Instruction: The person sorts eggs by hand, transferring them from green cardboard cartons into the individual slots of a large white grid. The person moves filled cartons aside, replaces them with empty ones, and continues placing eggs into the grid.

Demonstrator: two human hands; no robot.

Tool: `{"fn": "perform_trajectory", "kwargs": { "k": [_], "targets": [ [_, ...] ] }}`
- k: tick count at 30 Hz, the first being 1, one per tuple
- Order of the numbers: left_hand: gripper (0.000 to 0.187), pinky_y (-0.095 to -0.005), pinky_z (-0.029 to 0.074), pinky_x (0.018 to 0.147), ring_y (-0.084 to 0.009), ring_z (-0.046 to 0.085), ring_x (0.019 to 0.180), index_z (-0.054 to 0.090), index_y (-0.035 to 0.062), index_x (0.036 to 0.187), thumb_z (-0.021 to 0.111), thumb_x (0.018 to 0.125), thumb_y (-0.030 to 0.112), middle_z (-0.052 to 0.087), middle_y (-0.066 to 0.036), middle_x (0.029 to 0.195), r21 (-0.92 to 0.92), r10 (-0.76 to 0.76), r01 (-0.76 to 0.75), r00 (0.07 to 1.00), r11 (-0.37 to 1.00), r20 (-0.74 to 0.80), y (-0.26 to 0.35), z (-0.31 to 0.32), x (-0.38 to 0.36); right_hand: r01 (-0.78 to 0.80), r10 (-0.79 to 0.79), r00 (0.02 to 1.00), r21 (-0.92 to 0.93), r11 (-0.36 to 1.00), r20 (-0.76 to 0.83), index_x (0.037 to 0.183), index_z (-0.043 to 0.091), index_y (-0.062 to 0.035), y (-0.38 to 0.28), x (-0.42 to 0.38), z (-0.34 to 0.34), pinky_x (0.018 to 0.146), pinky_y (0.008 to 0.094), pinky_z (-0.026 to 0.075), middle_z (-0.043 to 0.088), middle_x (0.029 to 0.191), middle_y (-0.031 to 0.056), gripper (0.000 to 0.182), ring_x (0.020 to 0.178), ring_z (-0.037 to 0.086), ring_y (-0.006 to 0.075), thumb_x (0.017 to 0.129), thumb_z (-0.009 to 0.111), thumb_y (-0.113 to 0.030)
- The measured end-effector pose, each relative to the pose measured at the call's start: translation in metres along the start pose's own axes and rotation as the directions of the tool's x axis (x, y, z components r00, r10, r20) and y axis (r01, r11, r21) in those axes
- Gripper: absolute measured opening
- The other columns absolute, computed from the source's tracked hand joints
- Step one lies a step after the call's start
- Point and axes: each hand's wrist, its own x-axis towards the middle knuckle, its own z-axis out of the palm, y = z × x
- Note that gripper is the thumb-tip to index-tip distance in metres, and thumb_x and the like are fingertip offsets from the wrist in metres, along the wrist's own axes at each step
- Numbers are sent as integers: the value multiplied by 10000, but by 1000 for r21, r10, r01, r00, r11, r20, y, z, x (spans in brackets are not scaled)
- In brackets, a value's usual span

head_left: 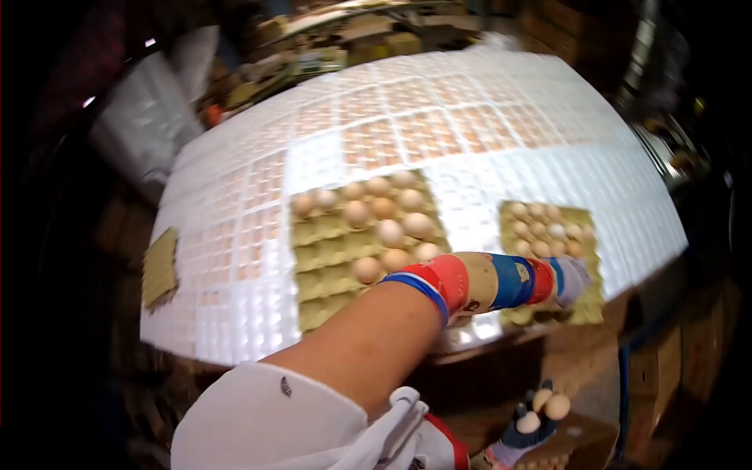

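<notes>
My left arm, in a striped, coloured sleeve, reaches across to the right. My left hand [576,280], in a pale glove, is over the small olive egg tray [589,312], and its fingers are hidden. Several eggs [540,227] sit in that tray's upper rows. Low on the right, my gloved right hand [523,440] holds eggs [558,406], three of them visible, below the table edge. The larger olive egg tray [317,278], in the middle, has eggs [390,233] in its upper and right cups; the lower left cups are bare. My arm hides part of it.
White moulded trays [486,188] cover the table, many with eggs [372,145] in rows at the back and left. A small olive carton piece [160,268] lies at the left edge. Cardboard boxes [654,376] stand at right. More eggs [544,464] show below my right hand.
</notes>
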Motion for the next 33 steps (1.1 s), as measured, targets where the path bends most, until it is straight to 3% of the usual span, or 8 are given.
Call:
{"fn": "perform_trajectory", "kwargs": {
  "k": [3,8,12,17,21,26,29,33],
  "targets": [
    [421,-373,508,837,-258,615,996,563,164,1302,541,883,143,531,-171,1211,54,-200,199,980,979,20,4,-113,-111,-592,292,804,739,321,518,1448,341,14,48,35,-45,752,426,514,567,1269,156,623,1046,563,264,919,610,-172],
    [679,-399,477,950,-305,606,1086,513,118,1329,720,736,378,597,-169,1212,-66,-897,935,313,349,-311,-72,-136,-373,-719,179,695,676,161,696,1477,283,21,43,71,12,753,481,515,566,1207,166,706,984,569,319,929,620,-269],
    [596,-411,483,934,-303,620,1064,568,114,1262,692,743,379,652,-142,1119,-94,-933,944,290,315,-212,-111,-90,-454,-796,-38,587,586,153,808,1478,281,-15,21,111,77,765,529,508,467,1357,182,679,1103,516,375,953,572,-333],
    [480,-292,569,702,-187,657,811,575,73,1272,616,802,-12,603,-93,1101,-951,-944,-231,211,206,-256,-110,-92,-471,-809,-252,501,552,202,828,1394,470,-95,-54,112,162,735,453,524,373,1490,166,554,1113,513,346,955,518,-429],
    [548,-415,491,942,-335,569,1088,605,217,1261,761,740,280,520,-162,1183,-236,-933,917,265,322,-244,-100,-102,-424,-893,-163,428,444,72,889,1386,508,-164,-85,83,208,742,358,529,336,1508,179,552,1094,512,310,937,547,-483],
    [486,-449,497,885,-321,579,1057,638,149,1148,763,751,399,526,-165,1181,-65,-935,966,223,250,-275,-99,-112,-398,-961,-161,263,244,-129,951,1327,553,-140,-106,56,247,722,346,491,409,1442,160,549,1056,501,321,926,544,-516],
    [498,-360,539,738,-278,605,958,613,120,1206,586,910,519,643,-164,1032,-945,-934,186,291,269,-208,-109,-87,-450,-971,-165,170,137,-196,971,1330,544,-156,-119,33,262,734,325,486,388,1443,159,523,1065,468,297,932,540,-496],
    [631,-377,539,526,-391,622,918,505,126,1360,417,957,604,539,-240,1275,-290,-573,-708,698,-644,-431,-60,-41,-491,-973,-209,3,-46,-227,978,1285,598,-187,-128,-15,299,688,310,497,344,1491,162,526,1047,489,302,889,574,-532]
  ]
}}
